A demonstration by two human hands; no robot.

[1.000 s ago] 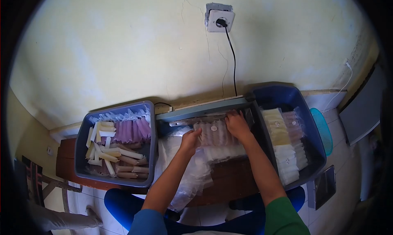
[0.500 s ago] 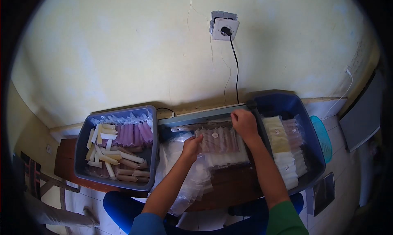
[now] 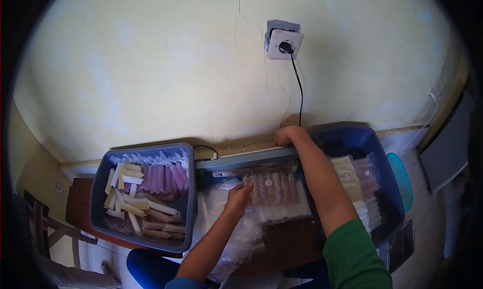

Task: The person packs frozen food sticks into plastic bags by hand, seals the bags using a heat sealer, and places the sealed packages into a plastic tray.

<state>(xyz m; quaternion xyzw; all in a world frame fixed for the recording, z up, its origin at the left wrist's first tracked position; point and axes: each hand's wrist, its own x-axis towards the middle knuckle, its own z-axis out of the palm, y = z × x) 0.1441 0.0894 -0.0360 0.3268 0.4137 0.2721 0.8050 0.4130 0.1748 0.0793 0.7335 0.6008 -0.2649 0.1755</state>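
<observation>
A clear pack of brownish tubes (image 3: 274, 188) with a small round label lies on a pack of white tubes (image 3: 287, 211), in front of a long grey-green bar (image 3: 241, 159). My left hand (image 3: 240, 197) is closed at the brownish pack's left edge, pinching it. Loose clear plastic bags (image 3: 229, 243) spread beneath my left forearm. Up at the far side of the bar, against the wall, my right hand (image 3: 288, 136) is bent over with its fingers mostly hidden, so what it touches cannot be made out.
On the left, a grey-blue tub (image 3: 188, 208) holds purple, white and brown tubes. A blue tub (image 3: 392, 188) on the right holds yellow, pink and white packs. Beyond it stands a teal basket (image 3: 401, 181). A black cord (image 3: 298, 85) hangs from the wall socket (image 3: 285, 44).
My right hand has left the brownish pack and moved up and back past the bar to the wall. My left hand stays at the pack's left edge. The view has tilted upward.
</observation>
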